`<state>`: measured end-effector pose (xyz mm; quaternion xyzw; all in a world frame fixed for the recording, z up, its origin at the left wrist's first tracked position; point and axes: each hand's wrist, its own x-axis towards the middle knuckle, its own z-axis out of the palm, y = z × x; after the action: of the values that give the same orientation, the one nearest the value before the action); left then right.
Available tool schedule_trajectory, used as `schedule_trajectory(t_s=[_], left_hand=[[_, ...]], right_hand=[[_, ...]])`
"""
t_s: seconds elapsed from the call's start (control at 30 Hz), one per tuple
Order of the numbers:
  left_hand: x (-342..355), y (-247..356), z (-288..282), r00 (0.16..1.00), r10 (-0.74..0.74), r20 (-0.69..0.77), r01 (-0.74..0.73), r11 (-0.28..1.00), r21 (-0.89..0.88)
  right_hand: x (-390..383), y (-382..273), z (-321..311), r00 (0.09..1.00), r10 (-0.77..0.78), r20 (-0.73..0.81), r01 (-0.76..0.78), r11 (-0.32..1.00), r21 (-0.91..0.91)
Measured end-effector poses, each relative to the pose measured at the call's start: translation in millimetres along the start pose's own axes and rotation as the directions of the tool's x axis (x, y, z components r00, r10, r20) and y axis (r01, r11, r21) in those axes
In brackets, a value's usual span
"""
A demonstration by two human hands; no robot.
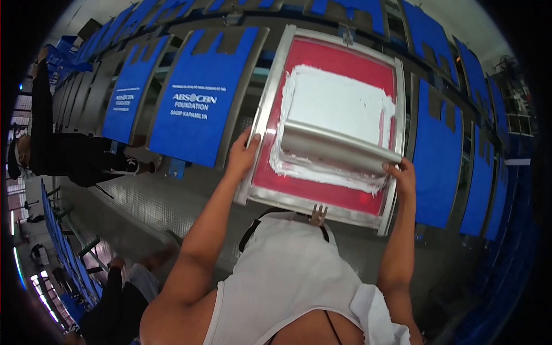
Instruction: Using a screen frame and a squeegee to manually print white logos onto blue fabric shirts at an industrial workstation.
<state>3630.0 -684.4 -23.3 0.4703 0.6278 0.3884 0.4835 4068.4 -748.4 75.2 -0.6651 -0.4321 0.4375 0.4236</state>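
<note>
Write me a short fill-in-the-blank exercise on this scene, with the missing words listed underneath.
1. The left hand is on the ____ rail of the frame.
2. The right hand is at the ____ end of the long metal blade.
3. The thick paste spread over the red mesh is ____ in colour.
4. The printed panels on both sides of the frame are ____ in colour.

Missing words: left; right; white; blue.

Framed screen (267,98), one; metal squeegee (339,147), one; wearer's bare hands (404,175), two. Blue panels (202,135) showing white lettering, two. White shoulder towel (372,313), one.
</note>
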Motion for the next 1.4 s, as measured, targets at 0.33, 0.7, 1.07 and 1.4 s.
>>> schedule_trajectory(t_s=[0.33,0.7,1.07,1.4], left_hand=[[5.5,14.2,-5.7,0.997,-0.075,-0.017,0.072,0.992,-0.104],[-3.0,16.8,-14.0,0.992,-0.119,0.035,0.105,0.957,0.271],[-30.7,148.5,28.7,0.574,0.387,0.722,-0.817,0.336,0.469],[87.1,101.7,93.9,0.647,0.587,0.486,-0.729,0.29,0.621]], right_hand=[[7.2,2.1,13.4,0.998,0.008,0.068,-0.008,1.0,-0.001],[-7.3,-18.5,8.1,0.975,0.067,0.211,0.012,0.936,-0.353],[-48.0,-50.4,42.7,0.937,-0.15,0.315,0.349,0.461,-0.816],[99.1,-17.0,67.4,0.845,-0.434,0.311,0.393,0.111,-0.913]])
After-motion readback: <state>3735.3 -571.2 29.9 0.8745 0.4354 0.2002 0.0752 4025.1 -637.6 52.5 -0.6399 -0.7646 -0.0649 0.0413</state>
